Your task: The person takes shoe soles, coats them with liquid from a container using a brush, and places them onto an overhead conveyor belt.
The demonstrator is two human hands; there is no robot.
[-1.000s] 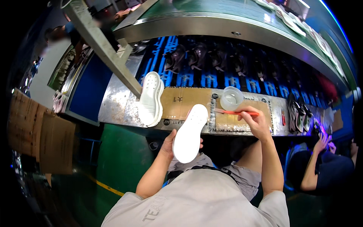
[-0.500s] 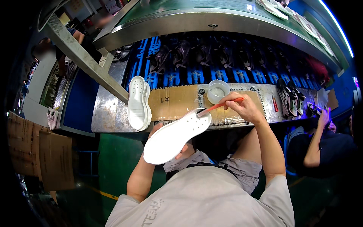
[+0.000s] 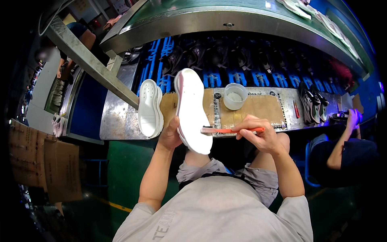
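Two hands busy w/ one white shoe sole [image 3: 192, 111]: left hand [image 3: 170, 135] grips it from behind, fingers clenched round its edge, holding it upright and tilted over the lap, just in front of the bench [image 3: 117, 117]. Right hand [image 3: 260, 135] pinches an orange-handled brush [image 3: 231, 130], bristle end touching the sole's lower face.

More white soles [image 3: 150, 108] lie stacked on the bench to the left; a white cup [image 3: 235, 96] w/ pale stuff inside sits on brown cardboard [image 3: 262, 107] further back. Finished shoes [image 3: 313, 105] stand at the right end, near another person's hand [image 3: 354, 117].

Risks, as I judge: the sole is held by one edge only, so brush pressure could twist it out of the grip or tip it toward the lap. A loaded brush may drip on the shorts or smear past the sole's rim. The cup is near the brush arm's path, so an elbow swing back to it could knock it over.
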